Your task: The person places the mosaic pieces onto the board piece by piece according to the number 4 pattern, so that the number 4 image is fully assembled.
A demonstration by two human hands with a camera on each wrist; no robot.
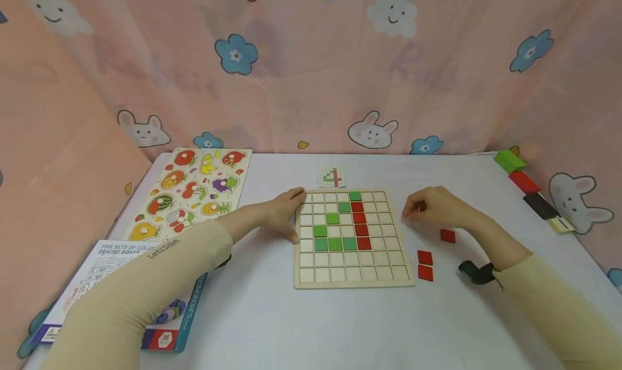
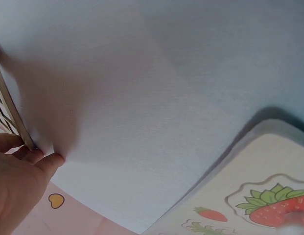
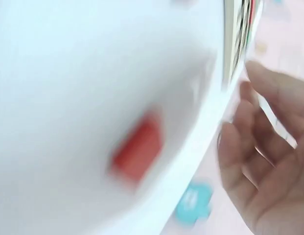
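Observation:
My left hand (image 1: 284,213) holds the wooden grid board (image 1: 355,282) at its far left corner, thumb along the left edge. In the left wrist view the fingertips (image 2: 53,160) bend about that corner. Green tiles (image 1: 332,219) and a column of red tiles (image 1: 359,217) fill some squares. Off the board's right side hovers my right hand (image 1: 437,208), fingers loosely curled; in the right wrist view nothing shows between them. Loose red tiles (image 1: 425,273) lie below that hand, one (image 1: 447,235) beside the wrist. A small pattern card (image 1: 332,177) lies behind the board.
A fruit knob puzzle (image 1: 194,189) lies at the back left, with a printed box (image 1: 187,327) in front of it, partly under the left arm. Green (image 1: 508,161), red (image 1: 524,182), black (image 1: 540,205) and cream (image 1: 561,225) blocks line the right edge.

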